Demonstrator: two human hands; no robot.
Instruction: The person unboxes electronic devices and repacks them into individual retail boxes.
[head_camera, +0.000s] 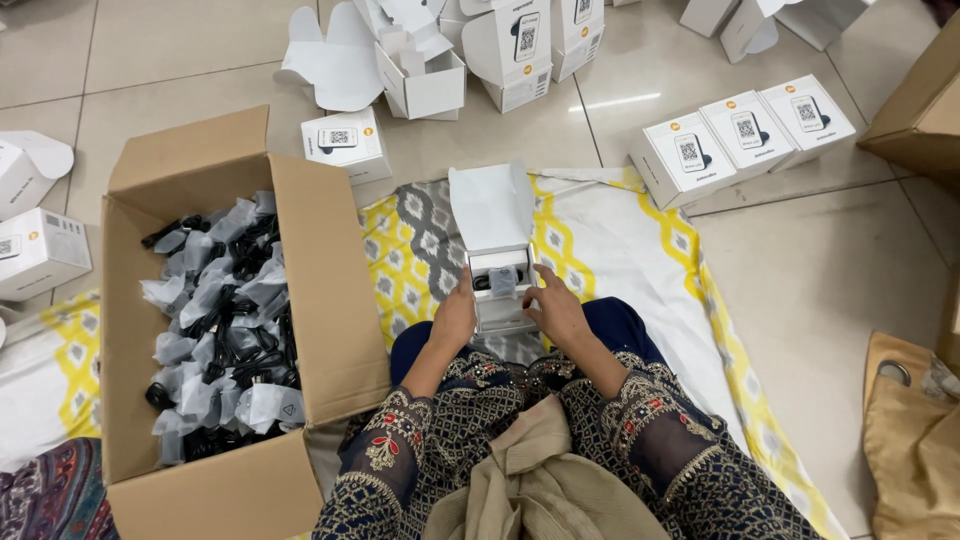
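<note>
Fingers of the left hand (455, 318) curl against the left side of the small white box (500, 285), gripping it; the right hand (558, 308) steadies the right side, its forefinger stretched up along the box's edge while the others bend loosely. The box sits on the lap over the patterned cloth (610, 240), its lid (490, 205) flipped up and away. A dark item in a grey bag (503, 280) already lies inside, probably a cable, though it is too small to be sure. The lid is not yet closed. Many more bagged items fill the carton (330, 290) at left; closed boxes (745, 135) stand ahead. Both forearms angle inward, elbows near the knees.
</note>
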